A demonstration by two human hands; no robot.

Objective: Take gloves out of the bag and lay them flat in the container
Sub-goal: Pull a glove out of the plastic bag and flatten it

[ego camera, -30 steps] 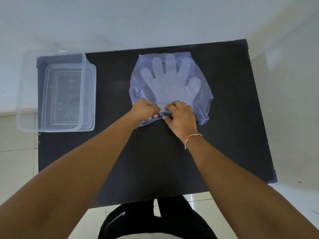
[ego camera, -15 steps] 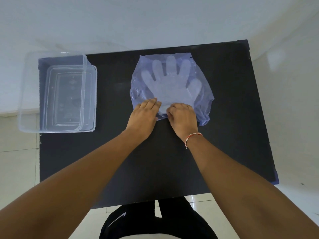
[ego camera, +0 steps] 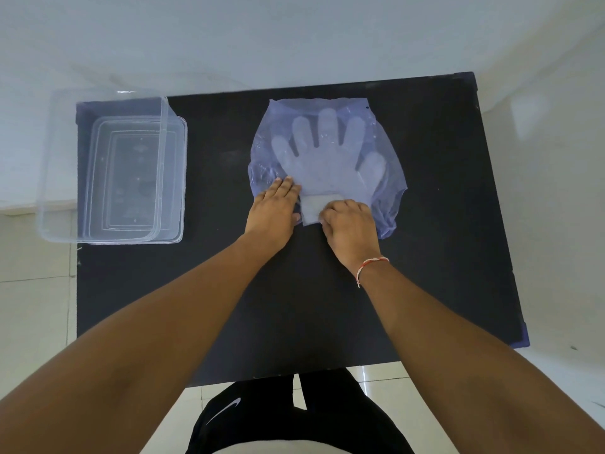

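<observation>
A thin bluish plastic bag [ego camera: 386, 191] lies flat on the black table [ego camera: 294, 306]. Inside it show translucent white gloves [ego camera: 327, 158], fingers spread and pointing away from me. Their cuff end [ego camera: 314, 206] sticks out of the bag's near opening. My left hand [ego camera: 273, 209] lies flat with fingers together on the bag's near left edge. My right hand [ego camera: 348, 224] is curled, pinching the gloves' cuff at the opening. The clear plastic container [ego camera: 65, 231] stands at the table's far left, partly over the edge.
A clear lid [ego camera: 178, 178] lies under or beside the container on its right side. The table's near half holds only my forearms. Pale tiled floor surrounds the table, with a wall beyond its far edge.
My left hand has shifted left and flattened on the bag. My right hand has drawn the gloves' cuff a little out of the opening toward me.
</observation>
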